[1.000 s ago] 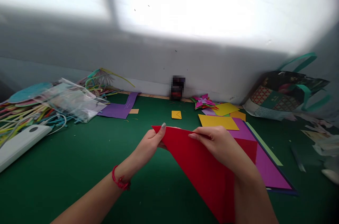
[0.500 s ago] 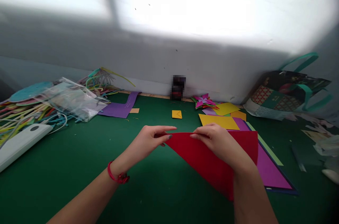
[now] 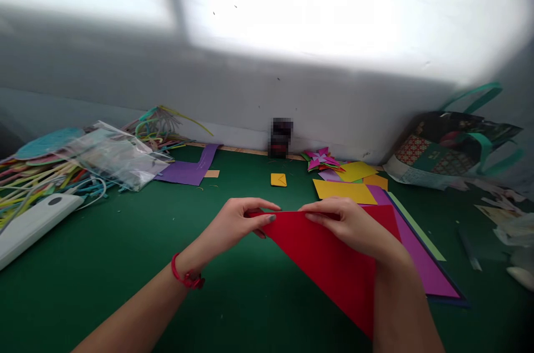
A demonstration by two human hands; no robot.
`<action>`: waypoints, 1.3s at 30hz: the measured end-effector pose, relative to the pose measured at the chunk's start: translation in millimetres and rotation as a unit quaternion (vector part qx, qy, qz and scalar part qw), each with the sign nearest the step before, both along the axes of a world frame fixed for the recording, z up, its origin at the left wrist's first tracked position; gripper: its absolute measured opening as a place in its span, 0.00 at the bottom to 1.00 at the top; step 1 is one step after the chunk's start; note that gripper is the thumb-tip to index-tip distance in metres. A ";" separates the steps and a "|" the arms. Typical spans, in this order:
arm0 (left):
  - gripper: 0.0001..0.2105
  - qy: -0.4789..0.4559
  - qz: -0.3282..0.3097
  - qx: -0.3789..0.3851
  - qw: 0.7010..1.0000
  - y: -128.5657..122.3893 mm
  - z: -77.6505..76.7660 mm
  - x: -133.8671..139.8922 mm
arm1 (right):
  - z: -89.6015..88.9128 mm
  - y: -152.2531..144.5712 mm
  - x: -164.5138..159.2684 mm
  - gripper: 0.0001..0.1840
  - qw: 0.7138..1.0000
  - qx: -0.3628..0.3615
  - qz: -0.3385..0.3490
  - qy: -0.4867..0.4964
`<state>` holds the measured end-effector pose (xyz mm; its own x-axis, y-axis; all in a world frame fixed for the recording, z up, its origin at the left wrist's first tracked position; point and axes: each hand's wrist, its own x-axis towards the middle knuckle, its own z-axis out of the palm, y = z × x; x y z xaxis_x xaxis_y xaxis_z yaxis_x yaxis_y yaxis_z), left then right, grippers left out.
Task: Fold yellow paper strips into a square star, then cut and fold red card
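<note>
A sheet of red paper [image 3: 321, 258] is held up above the green table, its top edge running between my two hands. My left hand [image 3: 246, 217] pinches its upper left corner between thumb and fingers. Along the same top edge, my right hand [image 3: 337, 222] grips the paper with thumb below and fingers over it. The sheet slants down to the right, and my right forearm covers part of it. Behind the hands lies a small yellow folded envelope shape [image 3: 278, 180].
Purple, yellow and green paper sheets [image 3: 417, 258] lie at right, beside a patterned bag [image 3: 434, 147]. Pink paper pinwheels [image 3: 320, 158] sit near the wall. At left are pipe cleaners, a clear plastic bag [image 3: 120, 155], a white device [image 3: 39, 225] and purple paper [image 3: 183, 172].
My left fingers have come slightly further right over the corner. The red paper has tilted, its lower point now hanging lower and its right side drawn in.
</note>
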<state>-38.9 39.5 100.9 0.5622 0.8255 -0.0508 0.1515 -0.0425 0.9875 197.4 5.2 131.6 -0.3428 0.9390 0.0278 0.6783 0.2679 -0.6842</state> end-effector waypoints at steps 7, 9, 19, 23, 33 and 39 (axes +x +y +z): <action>0.16 -0.007 -0.074 -0.064 0.995 -0.9 1.0 2.1 | -0.3 1.0 14.7 0.15 1.000 -0.024 -0.002 0.012; 0.17 -0.004 -0.086 -0.072 0.994 -1.3 -0.6 2.7 | -0.1 0.9 16.8 0.14 1.000 -0.019 -0.002 0.012; 0.19 -0.010 -0.082 0.014 0.996 -5.7 -4.0 8.0 | 6.4 -6.1 17.6 0.13 1.000 -0.008 -0.009 0.016; 0.20 -0.016 -0.091 0.030 0.995 -8.1 -3.3 8.7 | 7.8 -7.0 17.6 0.13 1.000 -0.006 -0.007 0.016; 0.25 0.009 -0.056 0.050 0.997 -15.0 -1.9 9.7 | 6.8 -6.8 17.7 0.12 1.000 -0.011 -0.003 0.021; 0.32 -0.032 -0.073 0.045 0.996 -16.2 0.4 6.2 | 6.2 -7.1 17.9 0.14 1.000 -0.010 -0.006 0.019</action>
<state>-32.7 23.3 101.3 0.6756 0.7348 0.0595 0.0734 -0.1473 0.9864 215.2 -1.9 137.8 -0.3310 0.9434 0.0221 0.6554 0.2466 -0.7139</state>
